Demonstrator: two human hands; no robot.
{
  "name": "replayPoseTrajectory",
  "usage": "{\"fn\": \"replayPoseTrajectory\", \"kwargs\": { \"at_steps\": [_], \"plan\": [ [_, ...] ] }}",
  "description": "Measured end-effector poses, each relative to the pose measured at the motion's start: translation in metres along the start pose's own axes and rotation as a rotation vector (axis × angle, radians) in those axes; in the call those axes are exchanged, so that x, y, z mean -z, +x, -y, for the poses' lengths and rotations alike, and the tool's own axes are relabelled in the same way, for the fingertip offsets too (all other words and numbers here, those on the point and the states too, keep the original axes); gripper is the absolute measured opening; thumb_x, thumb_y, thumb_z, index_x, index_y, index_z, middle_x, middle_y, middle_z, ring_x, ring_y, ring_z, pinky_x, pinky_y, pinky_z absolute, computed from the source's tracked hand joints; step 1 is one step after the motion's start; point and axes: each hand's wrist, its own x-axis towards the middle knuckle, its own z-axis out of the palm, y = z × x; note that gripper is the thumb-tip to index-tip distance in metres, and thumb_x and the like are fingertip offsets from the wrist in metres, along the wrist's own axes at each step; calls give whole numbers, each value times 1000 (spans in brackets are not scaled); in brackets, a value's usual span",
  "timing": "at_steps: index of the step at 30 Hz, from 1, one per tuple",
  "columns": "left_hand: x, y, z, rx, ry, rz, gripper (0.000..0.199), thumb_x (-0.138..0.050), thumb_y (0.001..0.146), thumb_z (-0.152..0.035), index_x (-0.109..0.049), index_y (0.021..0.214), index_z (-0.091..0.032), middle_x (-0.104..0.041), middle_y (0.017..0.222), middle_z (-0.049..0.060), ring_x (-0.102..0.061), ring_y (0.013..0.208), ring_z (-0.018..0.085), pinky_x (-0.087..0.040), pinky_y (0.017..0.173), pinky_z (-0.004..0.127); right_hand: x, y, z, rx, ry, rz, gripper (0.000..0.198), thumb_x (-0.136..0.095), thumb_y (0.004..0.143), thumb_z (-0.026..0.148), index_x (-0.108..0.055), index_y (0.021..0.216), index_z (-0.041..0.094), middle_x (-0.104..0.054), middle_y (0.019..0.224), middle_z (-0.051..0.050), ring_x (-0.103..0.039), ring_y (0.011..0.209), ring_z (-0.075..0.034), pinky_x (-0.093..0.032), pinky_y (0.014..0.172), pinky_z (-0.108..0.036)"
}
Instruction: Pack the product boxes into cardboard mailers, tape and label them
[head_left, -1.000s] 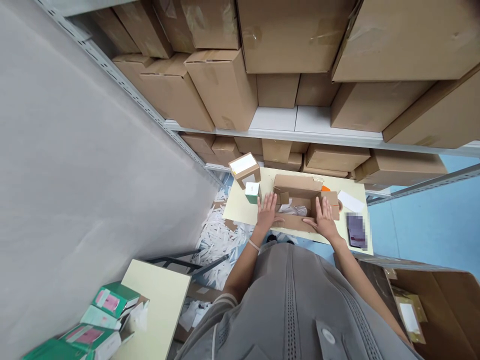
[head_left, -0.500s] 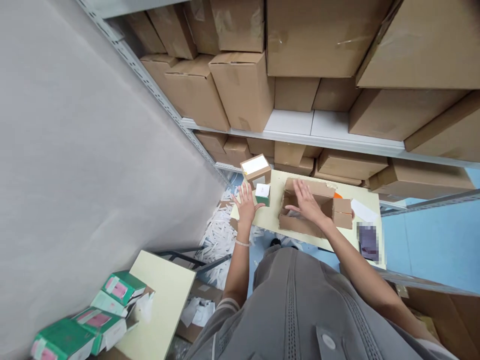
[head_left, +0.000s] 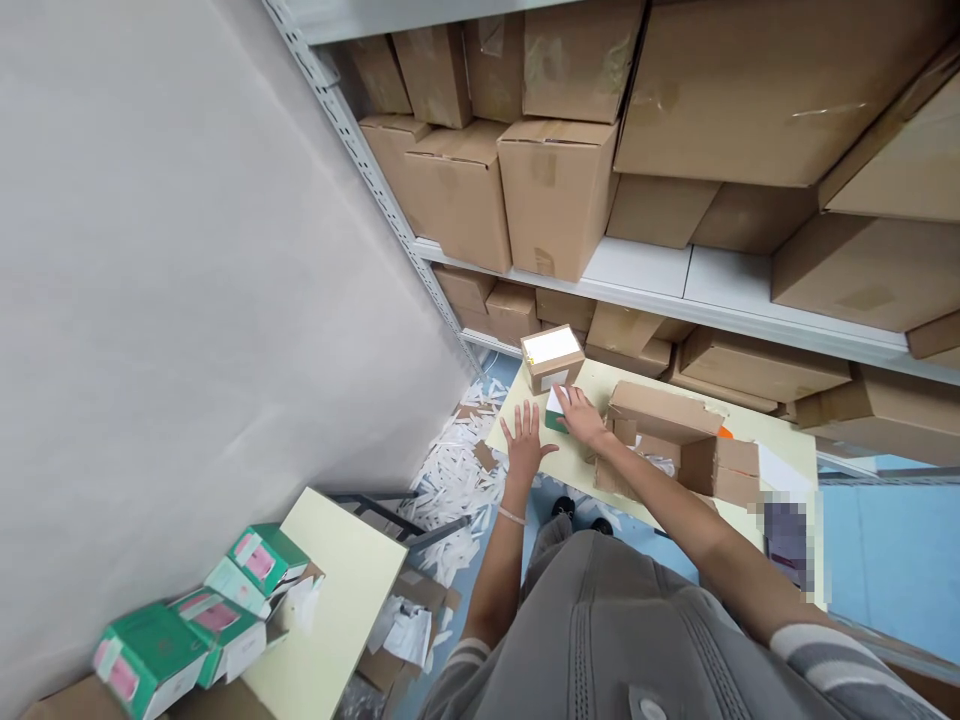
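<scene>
On the pale tabletop (head_left: 581, 462) stands a small green and white box (head_left: 554, 417). My right hand (head_left: 583, 417) reaches over it from the right, its fingers bent across the top and side and covering part of it. Just left of the box, my left hand (head_left: 526, 448) is spread, palm down, holding nothing. Behind the small box is a brown carton (head_left: 555, 376) with a white top. An open cardboard box (head_left: 664, 408) lies under my right forearm, with some crumpled white material visible inside.
Shelves (head_left: 637, 270) packed with brown cartons rise behind the table. Shredded paper (head_left: 442, 490) covers the floor at left. Green boxes (head_left: 266, 555) sit on a second table (head_left: 337, 570) at lower left. A dark blurred item (head_left: 786, 540) lies at the table's right end.
My right hand has moved left from the open cardboard box onto the small green and white box. My left hand stays spread beside it. The view has shifted left.
</scene>
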Motion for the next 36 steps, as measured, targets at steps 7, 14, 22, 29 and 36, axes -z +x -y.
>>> {"fn": "replayPoseTrajectory", "kwargs": {
  "at_steps": [7,14,22,29,36],
  "plan": [
    [8,3,10,54,-92,-52,80,-52,89,-60,-28,155,-23,-23,161,15,-16,150,35,3,117,63,10,-8,2,-25,78,-36,84,-58,80,11,-19,154,14,-43,138,-20,-40,127,-35,-44,103,-47],
    [23,22,7,346,-726,1,70,-38,97,-57,-30,153,-16,-21,162,15,-9,152,27,-7,121,53,69,-54,-3,-88,354,-323,79,-51,90,24,-9,157,26,-39,139,-16,-39,127,-34,-42,105,-52],
    [43,53,-74,312,-1446,305,58,-35,99,-55,-54,137,-15,-68,123,15,-70,104,25,-58,90,41,109,-127,-47,-209,672,-605,81,-57,89,47,-14,153,23,-35,146,-16,-36,135,-32,-30,114,-52],
    [23,47,-140,204,-1279,413,53,-48,96,-51,-62,125,-8,-72,112,16,-72,93,24,-60,84,38,94,-186,-110,-354,681,-659,68,-55,89,54,-29,144,22,-42,140,-14,-40,134,-29,-32,113,-48],
    [-7,36,-153,104,-682,273,43,-39,100,-42,-66,115,-13,-74,112,14,-71,99,24,-56,85,35,53,-204,-123,-702,452,-606,60,-47,90,57,-55,135,18,-56,129,-17,-51,124,-32,-39,105,-49]
  ]
}}
